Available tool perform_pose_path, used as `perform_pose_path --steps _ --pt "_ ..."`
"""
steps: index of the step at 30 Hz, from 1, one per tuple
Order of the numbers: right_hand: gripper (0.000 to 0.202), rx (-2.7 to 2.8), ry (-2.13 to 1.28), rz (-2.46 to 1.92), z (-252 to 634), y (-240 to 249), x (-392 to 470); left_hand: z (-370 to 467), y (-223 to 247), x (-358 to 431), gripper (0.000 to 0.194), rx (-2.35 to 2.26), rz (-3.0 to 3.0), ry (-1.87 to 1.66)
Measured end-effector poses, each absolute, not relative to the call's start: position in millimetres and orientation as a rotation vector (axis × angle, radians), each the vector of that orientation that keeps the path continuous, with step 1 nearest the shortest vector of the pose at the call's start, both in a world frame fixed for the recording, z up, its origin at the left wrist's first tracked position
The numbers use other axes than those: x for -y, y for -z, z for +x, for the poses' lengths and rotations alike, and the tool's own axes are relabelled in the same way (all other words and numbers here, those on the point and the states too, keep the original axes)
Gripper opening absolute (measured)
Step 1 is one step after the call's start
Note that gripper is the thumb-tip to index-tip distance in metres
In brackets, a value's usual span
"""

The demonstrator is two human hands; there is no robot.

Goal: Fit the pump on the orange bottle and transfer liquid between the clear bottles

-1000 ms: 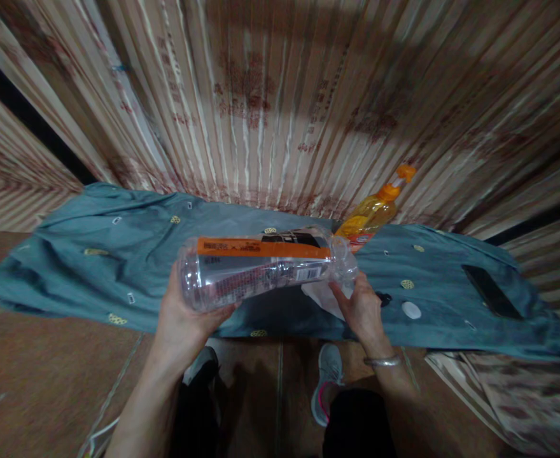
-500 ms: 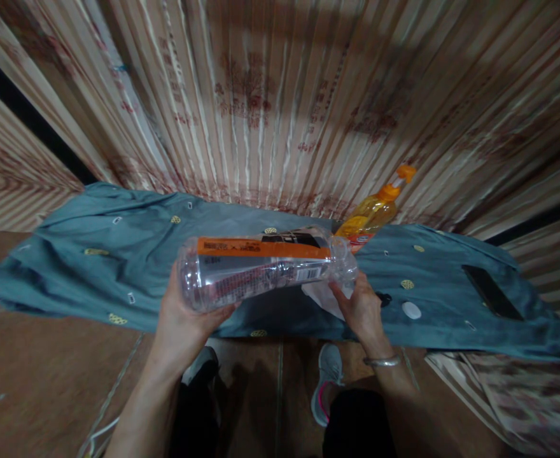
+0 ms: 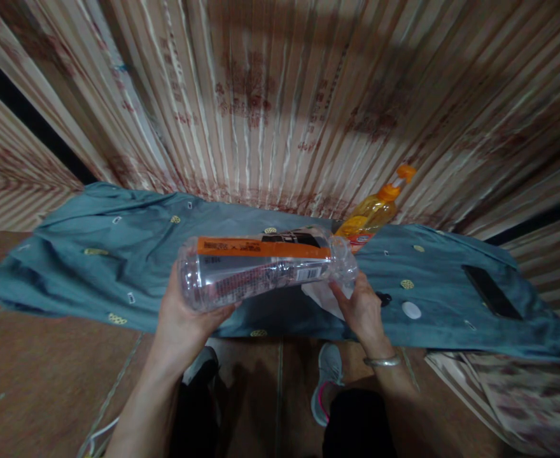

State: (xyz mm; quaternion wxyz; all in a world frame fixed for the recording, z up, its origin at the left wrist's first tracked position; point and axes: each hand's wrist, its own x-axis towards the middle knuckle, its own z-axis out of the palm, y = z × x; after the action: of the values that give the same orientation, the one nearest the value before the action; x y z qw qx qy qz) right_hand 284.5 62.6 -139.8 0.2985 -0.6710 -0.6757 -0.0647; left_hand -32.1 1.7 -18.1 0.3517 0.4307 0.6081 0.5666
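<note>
A clear cylindrical plastic bottle point(image 3: 265, 273) bears an orange, grey and black label point(image 3: 270, 249). Small yellow motifs point(image 3: 407, 284) dot the teal cloth point(image 3: 153, 261).

- The bottle point(image 3: 261, 277) is gleaming in clear, glossy plastic, its label point(image 3: 242, 247) looking smooth.
- Behind the bottle's neck, the pump bottle point(image 3: 368, 213) is showing shiny, see-through plastic.
- Beneath the bottle, the cloth point(image 3: 151, 267) is looking matt and creased.
- Behind the bottle, the curtain point(image 3: 280, 114) is looking like matt, pleated cloth.
- Right of the bottle, the bracelet point(image 3: 382, 361) is glinting like polished metal.
</note>
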Motion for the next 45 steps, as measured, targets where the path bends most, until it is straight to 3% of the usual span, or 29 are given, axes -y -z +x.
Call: perform_pose_path --steps 9,20,29,40,45 --pt "0.086 1.785 0.18 -1.783 284.2 140.3 -63.0 -27.3 12.6 -3.2 0.072 -1.562 1.062 -1.508" --pt "0.082 1.778 0.166 -1.812 283.6 140.1 -62.5 -30.1 14.2 -3.0 0.085 -1.603 1.079 -1.479" --pt "0.083 1.784 0.14 -1.803 284.3 139.5 -62.5 -29.2 11.2 -2.5 0.076 -1.622 1.064 -1.47" --pt "0.079 1.794 0.139 -1.79 283.2 137.5 -61.5 -27.9 9.9 -2.4 0.084 -1.609 1.079 -1.499" --pt "0.079 1.787 0.123 -1.797 283.3 137.4 -61.9 -30.8 13.6 -1.2 0.071 -1.611 1.118 -1.483"
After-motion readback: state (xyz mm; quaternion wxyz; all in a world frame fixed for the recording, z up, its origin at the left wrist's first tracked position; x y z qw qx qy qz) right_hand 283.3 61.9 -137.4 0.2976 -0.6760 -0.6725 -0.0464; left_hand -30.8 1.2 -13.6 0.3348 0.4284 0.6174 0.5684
